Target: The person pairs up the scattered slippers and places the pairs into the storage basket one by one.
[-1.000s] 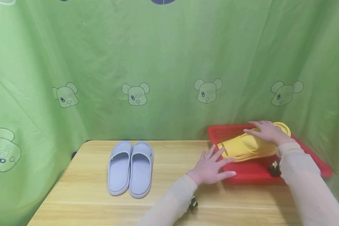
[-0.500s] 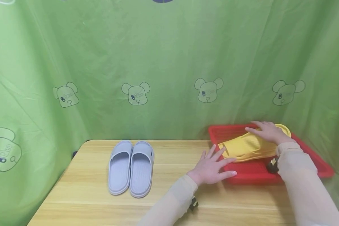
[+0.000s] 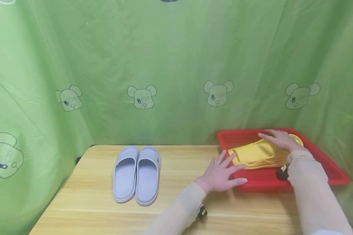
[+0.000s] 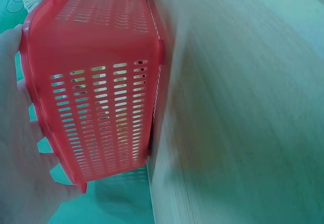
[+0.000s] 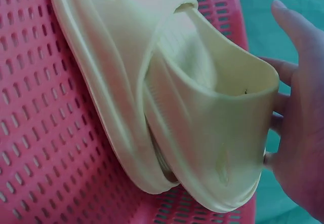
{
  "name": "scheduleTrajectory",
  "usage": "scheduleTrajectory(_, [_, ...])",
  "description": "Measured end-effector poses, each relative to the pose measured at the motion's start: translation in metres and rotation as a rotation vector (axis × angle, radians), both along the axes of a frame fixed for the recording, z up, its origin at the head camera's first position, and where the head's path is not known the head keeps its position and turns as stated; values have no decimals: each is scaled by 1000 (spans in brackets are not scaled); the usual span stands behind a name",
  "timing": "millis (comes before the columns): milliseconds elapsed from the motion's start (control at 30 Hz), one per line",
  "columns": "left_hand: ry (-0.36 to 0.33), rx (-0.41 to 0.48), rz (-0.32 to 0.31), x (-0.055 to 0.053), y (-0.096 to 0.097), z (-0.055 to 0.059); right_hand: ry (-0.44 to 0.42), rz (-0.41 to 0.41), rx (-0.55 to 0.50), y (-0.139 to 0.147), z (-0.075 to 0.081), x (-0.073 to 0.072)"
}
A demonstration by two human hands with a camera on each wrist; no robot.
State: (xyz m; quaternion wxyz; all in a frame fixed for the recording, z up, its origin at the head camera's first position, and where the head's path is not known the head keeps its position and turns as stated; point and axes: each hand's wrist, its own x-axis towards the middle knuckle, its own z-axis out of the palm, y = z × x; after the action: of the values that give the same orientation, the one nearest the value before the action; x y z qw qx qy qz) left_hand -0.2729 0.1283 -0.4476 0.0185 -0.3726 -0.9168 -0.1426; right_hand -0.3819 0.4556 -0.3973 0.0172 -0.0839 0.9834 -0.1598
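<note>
Two yellow slippers lie nested together in the red basket at the right of the table. My right hand lies over their right end. In the right wrist view its fingers touch the toe end of one slipper, while the thumb stands away, straight. At the basket's left rim my left hand rests with fingers spread. The left wrist view has those fingertips along the rim, beside the basket's slotted wall. My right hand hides part of the slippers in the head view.
A pair of grey slippers sits side by side on the left of the wooden table. A green curtain with bear heads printed on it hangs behind the table and at both sides.
My right hand and the right end of the yellow slippers have sunk slightly lower into the basket. My left hand has stayed at the rim. The grey slippers have not moved.
</note>
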Motion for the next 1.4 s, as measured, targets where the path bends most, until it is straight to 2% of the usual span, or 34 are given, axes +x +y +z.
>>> scheduleTrajectory(300, [3, 1, 0, 1, -1, 2, 12, -22, -49, 6, -10, 1])
scheduleTrajectory(633, [-10, 8, 2, 0, -1, 2, -5, -27, -16, 4, -13, 0])
scheduleTrajectory(900, [-16, 23, 3, 1, -1, 0, 81, -23, -2, 1, -11, 3])
scheduleTrajectory(1400, [-24, 44, 2, -1, 0, -2, 256, -98, 46, -1, -5, 3])
